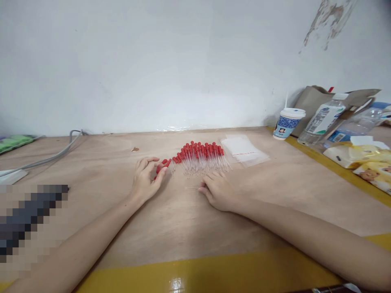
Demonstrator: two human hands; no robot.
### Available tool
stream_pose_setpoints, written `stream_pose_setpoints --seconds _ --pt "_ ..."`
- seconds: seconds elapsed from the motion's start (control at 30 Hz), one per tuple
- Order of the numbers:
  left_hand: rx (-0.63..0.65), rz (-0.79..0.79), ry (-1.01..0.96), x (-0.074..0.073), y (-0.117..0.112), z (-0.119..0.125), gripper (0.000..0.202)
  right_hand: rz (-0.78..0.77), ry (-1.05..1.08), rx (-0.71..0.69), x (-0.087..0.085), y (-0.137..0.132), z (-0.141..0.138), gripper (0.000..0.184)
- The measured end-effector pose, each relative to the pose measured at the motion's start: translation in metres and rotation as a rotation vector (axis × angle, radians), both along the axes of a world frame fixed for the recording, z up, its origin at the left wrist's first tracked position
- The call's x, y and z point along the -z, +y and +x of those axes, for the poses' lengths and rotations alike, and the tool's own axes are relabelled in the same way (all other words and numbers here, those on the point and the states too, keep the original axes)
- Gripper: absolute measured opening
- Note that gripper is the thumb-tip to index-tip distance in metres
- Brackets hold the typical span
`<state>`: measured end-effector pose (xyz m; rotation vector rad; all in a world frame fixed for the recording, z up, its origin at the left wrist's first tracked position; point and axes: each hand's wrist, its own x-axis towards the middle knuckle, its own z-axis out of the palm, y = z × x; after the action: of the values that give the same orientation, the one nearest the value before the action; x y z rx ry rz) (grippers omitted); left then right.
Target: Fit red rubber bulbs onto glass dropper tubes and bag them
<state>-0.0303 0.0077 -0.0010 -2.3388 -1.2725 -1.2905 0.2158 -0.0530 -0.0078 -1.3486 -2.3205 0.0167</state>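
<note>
My left hand (146, 179) is closed, thumb and fingers pinching a red rubber bulb (168, 163). More red bulbs (158, 168) lie under and beside its fingers, partly hidden. A thin clear tube (192, 188) sticks out to the left from my right hand (218, 190), which is closed on it at the thumb and fingertips. Just beyond the hands lies a fanned pile of droppers (200, 154), with red bulbs towards the wall and clear glass stems towards me. A few loose stems (172, 167) rest between my left hand and the pile.
Clear zip bags (242, 149) lie right of the pile. At the right stand a paper cup (288, 123) with a straw, plastic bottles (325, 120), a brown bag (311, 103) and a yellow tissue pack (351, 154). A grey cable (58, 154) runs along the left; a wall closes the back.
</note>
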Motion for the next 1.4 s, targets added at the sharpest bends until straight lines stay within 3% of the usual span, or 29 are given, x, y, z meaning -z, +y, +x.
stream_pose_setpoints --seconds 0.13,0.2,0.3,0.4,0.5,0.6,0.87,1.13,1.4 --pt "0.33 -0.138 0.091 -0.005 -0.02 0.013 0.009 0.041 0.204 0.043 0.007 0.01 0.031 0.009" --pt "0.434 -0.255 0.17 -0.004 -0.026 0.019 0.009 0.055 0.352 0.054 0.01 0.015 0.042 0.008" --pt "0.423 -0.347 0.223 -0.004 -0.031 0.027 0.016 0.085 0.464 0.036 0.014 0.021 0.048 0.009" --pt "0.42 -0.333 0.239 -0.003 -0.031 0.034 0.028 0.131 0.393 -0.01 0.017 0.021 0.045 0.022" --pt "0.459 -0.308 0.241 0.0 -0.03 0.04 0.016 0.161 0.308 -0.048 0.015 0.015 0.04 0.023" --pt "0.455 -0.304 0.114 0.004 -0.03 0.046 0.015 0.141 0.349 -0.087 0.01 0.007 0.034 0.019" --pt "0.526 -0.68 -0.159 0.012 -0.034 0.049 0.018 0.103 0.309 -0.159 0.002 -0.008 0.022 0.013" --pt "0.487 -0.627 -0.124 0.008 -0.035 0.053 0.018 0.084 0.297 -0.191 0.004 -0.007 0.023 0.014" --pt "0.587 -0.714 -0.121 0.01 -0.036 0.052 0.023 0.093 0.389 -0.299 0.01 0.002 0.024 0.019"
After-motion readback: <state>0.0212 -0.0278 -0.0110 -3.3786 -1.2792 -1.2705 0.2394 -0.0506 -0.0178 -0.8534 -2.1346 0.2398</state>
